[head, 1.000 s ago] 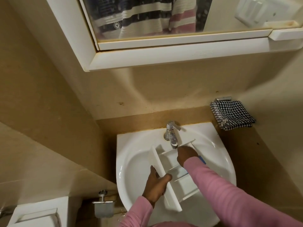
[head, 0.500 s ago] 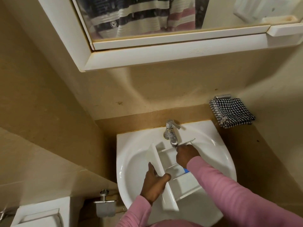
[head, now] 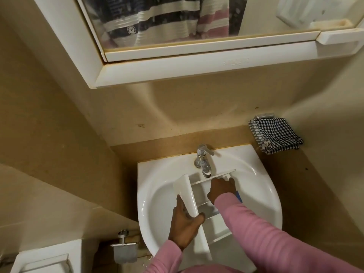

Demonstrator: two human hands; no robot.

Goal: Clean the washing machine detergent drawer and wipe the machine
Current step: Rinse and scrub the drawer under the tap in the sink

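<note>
The white plastic detergent drawer (head: 188, 194) lay tilted across the white ceramic basin (head: 157, 174), its far end just under the spout of the chrome tap (head: 202, 160). The left hand (head: 185, 227) kept its grip on the drawer's long front panel, thumb on one face and fingers wrapped round the other. Over the last second the right hand (head: 220, 190) had barely left the far compartments. It only shifted a little back and forth, which read as rubbing strokes rather than a new step. Its fingers were curled down into the drawer. A small blue piece (head: 238, 196) showed beside the wrist, but whether the hand held it could not be told. The drawer was probably still mid-wash, and the machine itself had yet to be wiped
</note>
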